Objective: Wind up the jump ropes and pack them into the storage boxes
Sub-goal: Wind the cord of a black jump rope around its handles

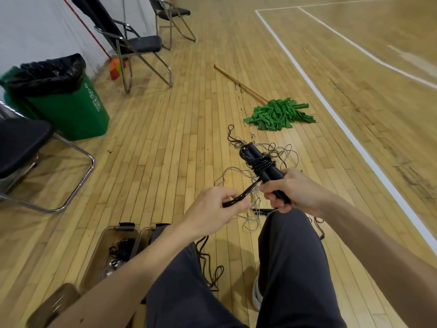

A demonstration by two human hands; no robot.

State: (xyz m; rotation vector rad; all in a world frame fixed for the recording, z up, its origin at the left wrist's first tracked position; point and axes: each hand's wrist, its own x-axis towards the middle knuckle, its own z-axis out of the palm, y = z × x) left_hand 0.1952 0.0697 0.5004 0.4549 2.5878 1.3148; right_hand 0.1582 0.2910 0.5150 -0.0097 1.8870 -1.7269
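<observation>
My right hand (292,189) grips the two black handles of a jump rope (259,165), held together and pointing up and away, with several turns of black cord wound round their middle. My left hand (214,210) pinches the loose bundle of that cord, stretched from the handles toward it. On the floor beyond lie tangled grey ropes (238,176) and a dark brown rope (233,138). Two clear storage boxes (99,252) stand at my lower left; the nearer-left one holds a black rope (121,250).
A green mop (279,114) with a wooden handle lies on the wood floor ahead. A green bin (71,107) with a black bag stands at left, with folding chairs (132,43) behind and beside it. More dark rope (210,268) lies between my knees.
</observation>
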